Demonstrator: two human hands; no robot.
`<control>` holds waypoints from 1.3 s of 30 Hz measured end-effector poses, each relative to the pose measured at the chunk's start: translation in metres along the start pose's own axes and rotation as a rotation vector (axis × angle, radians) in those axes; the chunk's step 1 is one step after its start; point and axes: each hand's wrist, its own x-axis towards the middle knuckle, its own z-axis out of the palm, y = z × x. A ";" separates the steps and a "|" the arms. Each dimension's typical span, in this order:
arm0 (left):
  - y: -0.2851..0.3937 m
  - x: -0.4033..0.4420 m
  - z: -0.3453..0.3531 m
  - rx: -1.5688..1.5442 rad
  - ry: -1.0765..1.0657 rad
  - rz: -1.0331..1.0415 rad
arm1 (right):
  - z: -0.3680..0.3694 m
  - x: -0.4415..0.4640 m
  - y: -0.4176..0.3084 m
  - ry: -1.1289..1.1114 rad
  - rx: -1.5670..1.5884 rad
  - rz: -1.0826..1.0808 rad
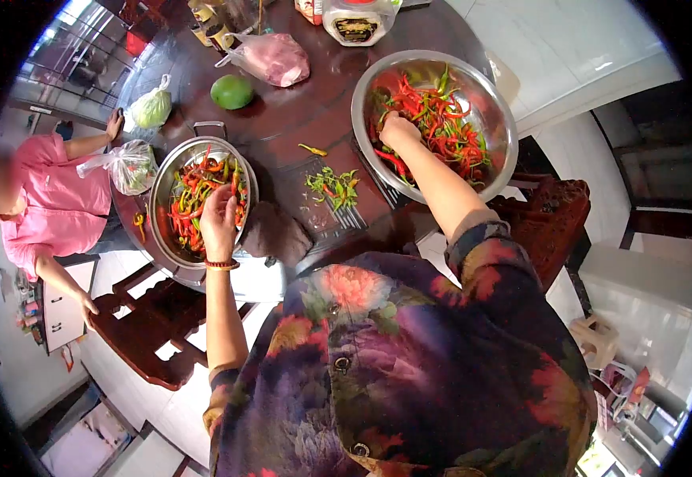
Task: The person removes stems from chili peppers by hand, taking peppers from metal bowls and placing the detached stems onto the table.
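Observation:
My left hand [219,216], a beaded bracelet at its wrist, is over a metal pot [155,208] of red and green chili peppers [187,203]. Its fingers are bent together, with a red chili pepper [235,180] at the tips. Inside a wide steel bowl [503,119] on the right, my right hand [399,132] reaches down among more chili peppers [453,131]. The fingers there curl closed, and what they hold is hidden. A small heap of green stems and bits [334,188] lies on the table between the two containers.
On the dark round table [306,119] are a green mango-like fruit [231,92], bagged meat [278,60], bagged vegetables [152,107], a jar [355,22] and a dark cloth [274,233]. A person in a pink shirt [66,191] stands left, one hand on a wooden chair [151,326].

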 end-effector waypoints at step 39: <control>0.117 -0.008 0.118 -1.233 -0.675 -0.568 | -0.003 -0.141 -0.019 0.007 1.081 -0.695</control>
